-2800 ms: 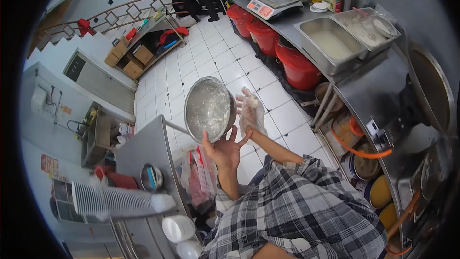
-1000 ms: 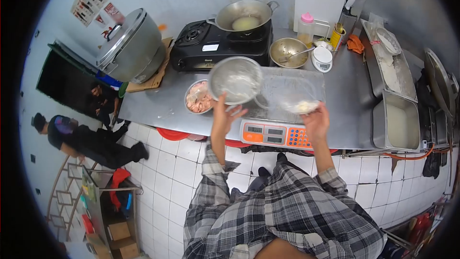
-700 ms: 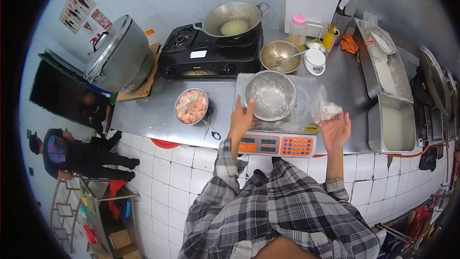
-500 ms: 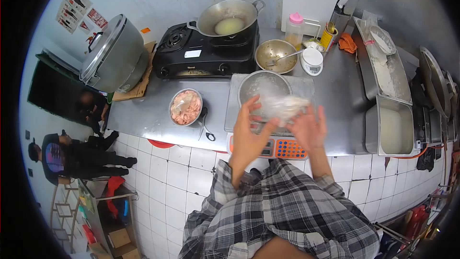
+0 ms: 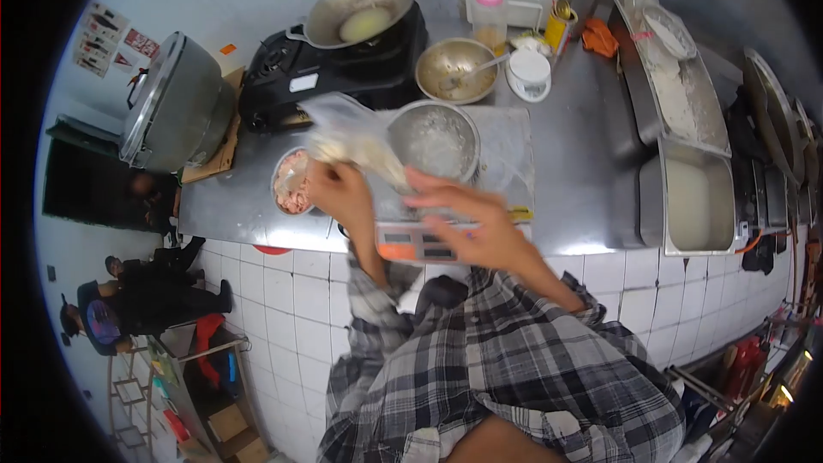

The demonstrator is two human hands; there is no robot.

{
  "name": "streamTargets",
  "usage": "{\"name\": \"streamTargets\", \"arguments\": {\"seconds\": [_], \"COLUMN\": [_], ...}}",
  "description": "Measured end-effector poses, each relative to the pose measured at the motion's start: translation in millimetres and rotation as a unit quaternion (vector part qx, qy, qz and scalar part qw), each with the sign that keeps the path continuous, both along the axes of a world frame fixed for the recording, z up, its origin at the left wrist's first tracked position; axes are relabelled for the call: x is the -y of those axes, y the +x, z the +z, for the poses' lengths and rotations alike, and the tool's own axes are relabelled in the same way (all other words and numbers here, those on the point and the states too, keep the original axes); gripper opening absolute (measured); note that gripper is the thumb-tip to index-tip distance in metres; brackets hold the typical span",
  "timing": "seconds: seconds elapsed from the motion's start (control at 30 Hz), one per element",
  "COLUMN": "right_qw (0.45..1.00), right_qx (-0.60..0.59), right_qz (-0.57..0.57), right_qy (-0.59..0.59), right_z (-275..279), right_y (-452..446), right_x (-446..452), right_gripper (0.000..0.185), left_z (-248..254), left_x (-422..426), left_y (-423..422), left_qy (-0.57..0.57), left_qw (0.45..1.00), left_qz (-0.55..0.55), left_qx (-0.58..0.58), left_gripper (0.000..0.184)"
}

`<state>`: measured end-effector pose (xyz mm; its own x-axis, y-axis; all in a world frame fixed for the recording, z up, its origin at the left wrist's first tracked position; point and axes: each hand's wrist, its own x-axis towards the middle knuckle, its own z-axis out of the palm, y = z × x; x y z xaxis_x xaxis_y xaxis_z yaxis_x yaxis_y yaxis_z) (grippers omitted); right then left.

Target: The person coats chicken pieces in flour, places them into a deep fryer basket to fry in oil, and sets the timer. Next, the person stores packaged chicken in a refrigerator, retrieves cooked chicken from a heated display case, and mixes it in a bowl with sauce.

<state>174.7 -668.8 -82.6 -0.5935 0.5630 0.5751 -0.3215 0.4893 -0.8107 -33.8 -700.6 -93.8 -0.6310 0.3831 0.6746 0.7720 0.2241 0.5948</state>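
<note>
I see the plastic glove (image 5: 360, 144) above the left hand (image 5: 341, 195), fingers pinched on it, right hand (image 5: 477, 221) by its lower end, grip too blurred to tell.

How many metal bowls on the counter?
3: smeared bowl on the orange-panelled scale, bowl of pink pieces by the left hand, bowl with a fork beside the small white scale. None seems hidden.
</note>
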Motion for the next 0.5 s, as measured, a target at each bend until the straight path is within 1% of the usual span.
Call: {"name": "streamTargets", "arguments": {"seconds": [0.03, 0.07, 0.1, 0.13, 0.17, 0.2, 0.27, 0.33, 0.37, 0.4, 0.47, 0.5], "right_qw": [0.998, 0.987, 0.966, 0.947, 0.919, 0.915, 0.892, 0.901, 0.893, 0.893, 0.895, 0.892], "right_qx": [-0.006, -0.007, 0.015, 0.076, 0.137, 0.187, 0.285, 0.234, 0.179, 0.163, 0.123, 0.120], "right_qz": [-0.036, -0.098, -0.179, -0.246, -0.310, -0.275, -0.196, -0.152, -0.164, -0.177, -0.191, -0.199], "right_qy": [0.045, -0.130, -0.185, -0.194, -0.199, -0.230, -0.292, -0.333, -0.378, -0.380, -0.383, -0.388], "right_z": [-14.0, -18.8, -27.6, -45.9, -72.0, -109.0, -174.1, -206.2, -208.0, -211.6, -220.2, -220.3], "right_y": [20.0, 40.1, 63.0, 86.9, 106.2, 122.2, 138.7, 126.5, 118.3, 117.4, 109.3, 106.8], "right_x": [-5.6, -1.7, -5.5, -8.3, -9.1, -6.0, 17.4, 37.4, 45.3, 49.0, 53.0, 54.9], "right_gripper": [0.033, 0.023, 0.031, 0.040, 0.049, 0.056, 0.070, 0.078, 0.073, 0.071, 0.068, 0.064], "left_z": [12.7, 31.3, 44.8, 52.3, 51.9, 46.5, 51.9, 65.0, 68.2, 69.5, 67.7, 67.9], "left_x": [-5.1, -10.9, -17.3, -27.0, -39.1, -54.7, -89.4, -118.2, -130.8, -144.0, -178.3, -188.3], "left_y": [-8.7, -13.3, -15.7, -18.8, -25.4, -26.8, -6.7, 29.8, 43.3, 55.8, 80.4, 90.8], "left_qy": [0.036, 0.073, 0.087, 0.107, 0.082, 0.059, -0.028, -0.101, -0.146, -0.193, -0.291, -0.297], "left_qw": [0.999, 0.996, 0.992, 0.983, 0.968, 0.945, 0.892, 0.821, 0.796, 0.770, 0.719, 0.717], "left_qz": [-0.015, -0.031, -0.083, -0.134, -0.214, -0.292, -0.410, -0.491, -0.511, -0.528, -0.561, -0.557], "left_qx": [0.015, 0.030, 0.045, 0.061, 0.099, 0.136, 0.187, 0.275, 0.289, 0.301, 0.289, 0.296], "left_gripper": [0.014, 0.015, 0.014, 0.014, 0.015, 0.018, 0.024, 0.027, 0.028, 0.029, 0.031, 0.030]}}
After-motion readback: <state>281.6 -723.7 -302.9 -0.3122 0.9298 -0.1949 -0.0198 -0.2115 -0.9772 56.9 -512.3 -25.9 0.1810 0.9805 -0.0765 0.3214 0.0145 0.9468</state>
